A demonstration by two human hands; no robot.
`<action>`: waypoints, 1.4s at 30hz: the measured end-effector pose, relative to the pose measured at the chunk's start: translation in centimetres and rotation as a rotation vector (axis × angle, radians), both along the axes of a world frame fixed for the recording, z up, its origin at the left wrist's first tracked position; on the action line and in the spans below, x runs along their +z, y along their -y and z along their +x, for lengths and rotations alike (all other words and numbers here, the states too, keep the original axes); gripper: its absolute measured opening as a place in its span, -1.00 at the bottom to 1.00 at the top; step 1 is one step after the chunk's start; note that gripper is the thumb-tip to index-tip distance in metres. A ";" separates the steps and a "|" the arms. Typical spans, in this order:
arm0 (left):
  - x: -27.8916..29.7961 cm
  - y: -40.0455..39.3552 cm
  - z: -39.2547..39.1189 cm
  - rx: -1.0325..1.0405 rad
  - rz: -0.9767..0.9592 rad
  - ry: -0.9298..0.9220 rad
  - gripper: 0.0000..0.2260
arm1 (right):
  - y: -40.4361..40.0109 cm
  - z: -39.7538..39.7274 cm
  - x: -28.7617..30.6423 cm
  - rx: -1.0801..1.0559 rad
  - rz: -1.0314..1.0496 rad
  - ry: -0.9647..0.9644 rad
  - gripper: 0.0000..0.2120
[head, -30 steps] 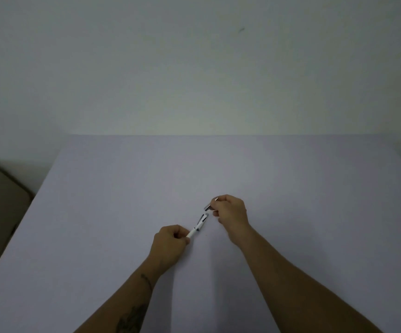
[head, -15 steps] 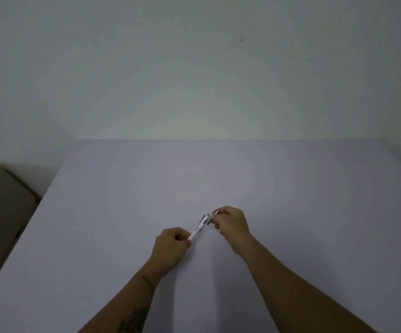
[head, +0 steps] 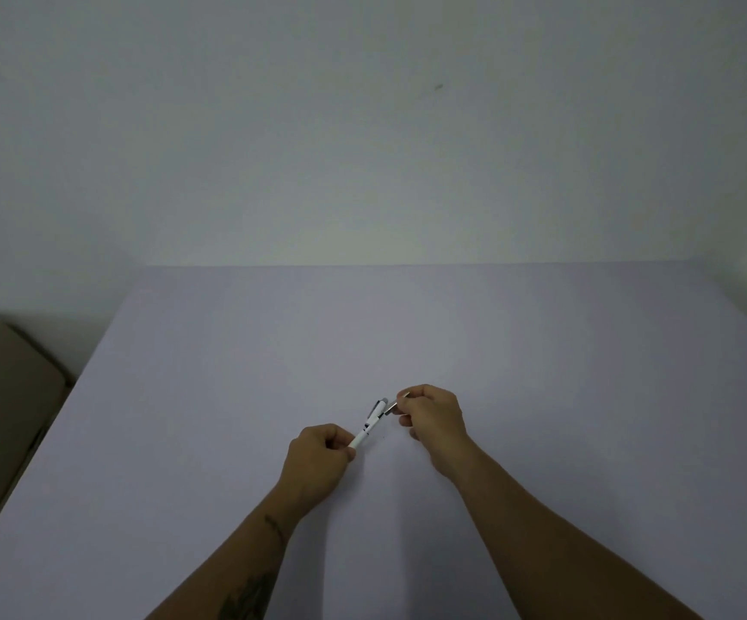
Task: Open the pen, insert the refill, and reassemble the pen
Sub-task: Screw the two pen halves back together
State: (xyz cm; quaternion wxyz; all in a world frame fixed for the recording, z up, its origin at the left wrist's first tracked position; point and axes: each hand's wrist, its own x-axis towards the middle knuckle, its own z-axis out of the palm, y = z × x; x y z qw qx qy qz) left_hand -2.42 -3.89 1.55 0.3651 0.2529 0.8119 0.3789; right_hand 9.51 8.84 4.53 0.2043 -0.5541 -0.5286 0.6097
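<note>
1. In the head view, a pale lilac table point(head: 407, 333) fills the lower half of the frame, with a plain grey-white wall point(head: 362, 127) above it.
2. The left hand point(head: 318, 463), just below the middle of the frame, is curled into a loose fist, with the lower end of a white pen point(head: 370, 425) pinched between thumb and fingers.
3. The pen slants up and to the right out of that fist, held above the table; its upper end carries a grey cap and a clip.
4. The right hand point(head: 434, 418), a little right of centre, is closed around a small dark part point(head: 391, 408) held between its fingertips; that part sits just beside the pen's upper end, and I cannot tell whether the two touch.
5. Both bare forearms run in from the bottom edge; the left one bears a dark tattoo point(head: 250, 597).
6. A beige box-like object point(head: 0, 396) sits at the left edge, beside the table.
</note>
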 end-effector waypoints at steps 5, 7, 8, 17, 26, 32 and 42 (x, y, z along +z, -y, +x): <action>0.6 -0.4 0.5 -0.021 0.047 -0.049 -0.89 | 1.3 0.1 -0.3 0.148 0.000 0.062 -0.83; 0.8 -0.5 0.6 -0.026 0.065 -0.063 -0.86 | 1.7 0.3 -0.2 0.157 0.002 0.047 -0.81; 0.9 -0.6 0.7 -0.029 0.072 -0.063 -0.85 | 1.7 0.4 -0.1 0.162 0.004 0.043 -0.81; 1.6 -1.2 1.5 -0.050 0.125 -0.014 -0.86 | 0.9 1.0 1.2 0.227 0.069 0.017 -0.87; 1.9 -1.1 1.7 -0.038 0.159 0.028 -0.86 | 0.7 0.8 1.5 0.313 0.039 0.113 -0.73; 1.9 -1.2 1.2 -0.003 0.152 0.055 -0.88 | 0.0 0.8 1.4 0.251 -0.287 -0.167 -0.78; 2.1 -1.4 0.7 -0.011 0.155 0.062 -0.89 | 0.3 -0.6 0.5 0.191 -0.095 -0.020 -0.74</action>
